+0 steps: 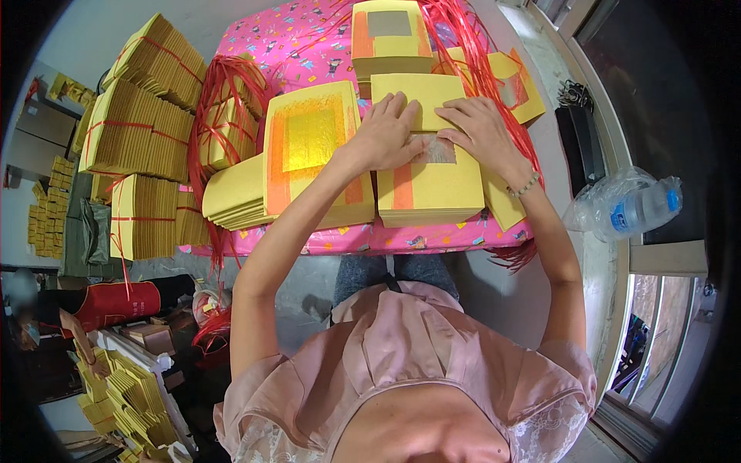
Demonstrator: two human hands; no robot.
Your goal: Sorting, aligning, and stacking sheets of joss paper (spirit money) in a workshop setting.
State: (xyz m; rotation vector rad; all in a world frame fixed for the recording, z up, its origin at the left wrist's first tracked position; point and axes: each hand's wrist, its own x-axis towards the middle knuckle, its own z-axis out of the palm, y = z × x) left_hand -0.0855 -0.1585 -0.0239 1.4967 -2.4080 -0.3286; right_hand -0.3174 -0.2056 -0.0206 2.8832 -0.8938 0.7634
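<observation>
Both of my hands rest on a stack of yellow paper sheets at the table's near side. The top sheet appears folded back over the stack's far half, and a silver patch with an orange band shows on the near half. My left hand lies on the left of that sheet, fingers stretched forward. On its right side lies my right hand, fingers extended and thumb toward the silver patch. Just left of the stack stands another yellow stack, topped with a gold square edged in orange.
Tied bundles of yellow paper pile up at the left. Red plastic strings hang over the pink patterned tablecloth. A bagged water bottle is at the right. Another person's arm reaches toward yellow paper at the lower left.
</observation>
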